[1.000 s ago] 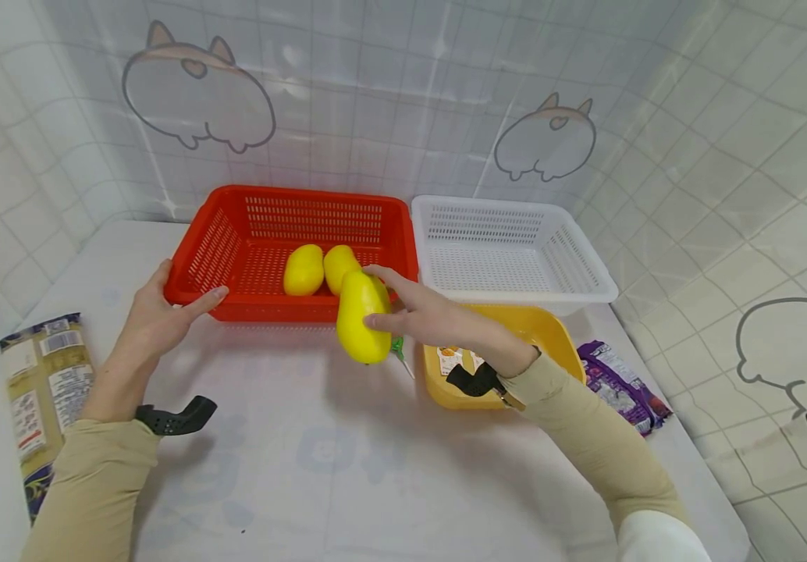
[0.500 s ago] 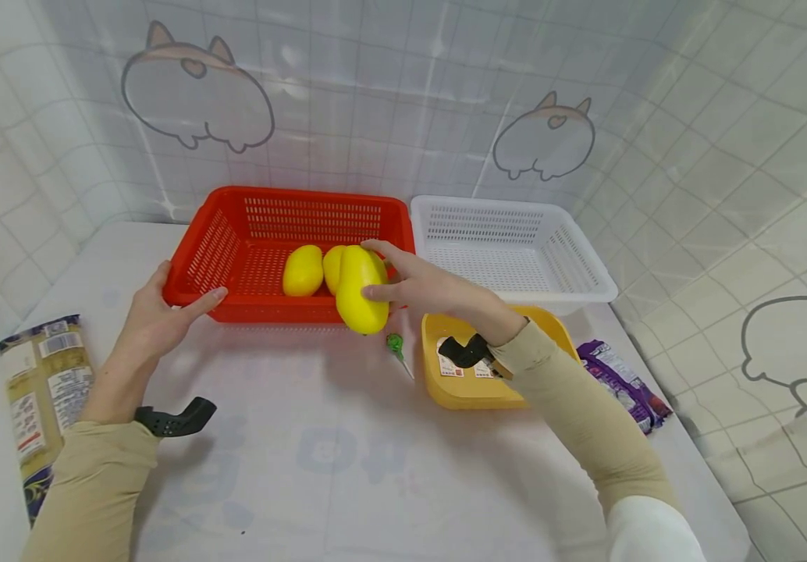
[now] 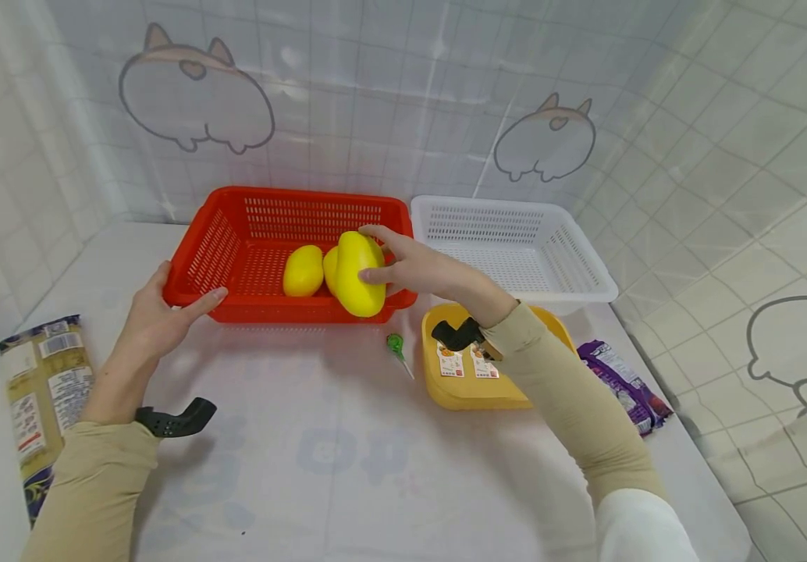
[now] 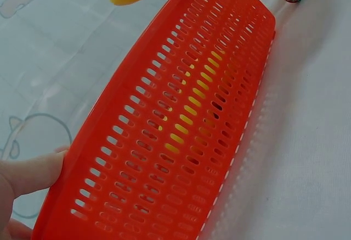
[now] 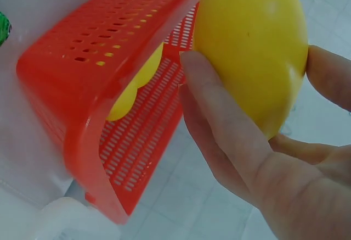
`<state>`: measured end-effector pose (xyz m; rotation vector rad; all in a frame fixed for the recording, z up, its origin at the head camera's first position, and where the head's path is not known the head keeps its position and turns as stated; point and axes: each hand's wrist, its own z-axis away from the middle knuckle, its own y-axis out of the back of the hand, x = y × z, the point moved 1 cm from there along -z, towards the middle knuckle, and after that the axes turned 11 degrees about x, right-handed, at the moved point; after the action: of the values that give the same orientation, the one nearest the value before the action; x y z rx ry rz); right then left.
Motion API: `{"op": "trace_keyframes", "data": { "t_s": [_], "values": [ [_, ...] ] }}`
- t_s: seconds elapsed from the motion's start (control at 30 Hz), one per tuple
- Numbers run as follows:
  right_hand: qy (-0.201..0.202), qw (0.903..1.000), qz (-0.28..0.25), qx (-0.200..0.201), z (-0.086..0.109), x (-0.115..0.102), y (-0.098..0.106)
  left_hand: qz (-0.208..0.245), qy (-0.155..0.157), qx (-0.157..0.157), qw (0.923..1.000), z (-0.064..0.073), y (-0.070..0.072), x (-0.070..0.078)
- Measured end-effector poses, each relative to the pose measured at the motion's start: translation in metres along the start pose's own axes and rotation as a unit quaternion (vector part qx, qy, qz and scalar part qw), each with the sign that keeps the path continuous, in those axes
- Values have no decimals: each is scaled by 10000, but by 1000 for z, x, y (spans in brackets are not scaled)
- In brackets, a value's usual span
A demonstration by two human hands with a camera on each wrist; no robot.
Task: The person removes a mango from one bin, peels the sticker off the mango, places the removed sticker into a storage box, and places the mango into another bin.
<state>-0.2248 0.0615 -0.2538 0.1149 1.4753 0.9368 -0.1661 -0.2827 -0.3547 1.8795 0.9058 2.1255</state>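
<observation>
My right hand [image 3: 421, 267] grips a large yellow mango [image 3: 356, 285] above the near right part of a red slotted basket [image 3: 256, 306]. In the right wrist view, fingers and thumb lie on opposite sides of this mango [image 5: 252, 42]. Inside the basket sit two more yellow mangoes, one fully visible [image 3: 303, 271] and the other [image 3: 330, 269] partly hidden behind the held one. At the basket's near left corner, my left hand [image 3: 156, 318] holds the rim, thumb along the front edge. The left wrist view shows that thumb [image 4: 38, 174] against the red rim.
Right of the red basket stands a white basket [image 3: 516, 297]. A yellow tub [image 3: 477, 394] with labels is in front of it, beside a purple packet [image 3: 624, 386]. A green-wrapped lollipop [image 3: 395, 343] lies before the red basket. A long noodle packet [image 3: 48, 390] lies far left.
My right hand has carried the mango away from me, from in front of the red basket's near edge to over the basket. The left hand has stayed on the rim.
</observation>
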Motion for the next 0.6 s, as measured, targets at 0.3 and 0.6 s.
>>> {"op": "trace_keyframes", "data": {
  "t_s": [0.3,0.6],
  "values": [
    [-94,9999,-136,38,-9,-2,3,-16,-7,16,10000,1,0,0],
    [-71,9997,-239,61,-16,-3,4,-17,24,7,10000,1,0,0]
  ]
}}
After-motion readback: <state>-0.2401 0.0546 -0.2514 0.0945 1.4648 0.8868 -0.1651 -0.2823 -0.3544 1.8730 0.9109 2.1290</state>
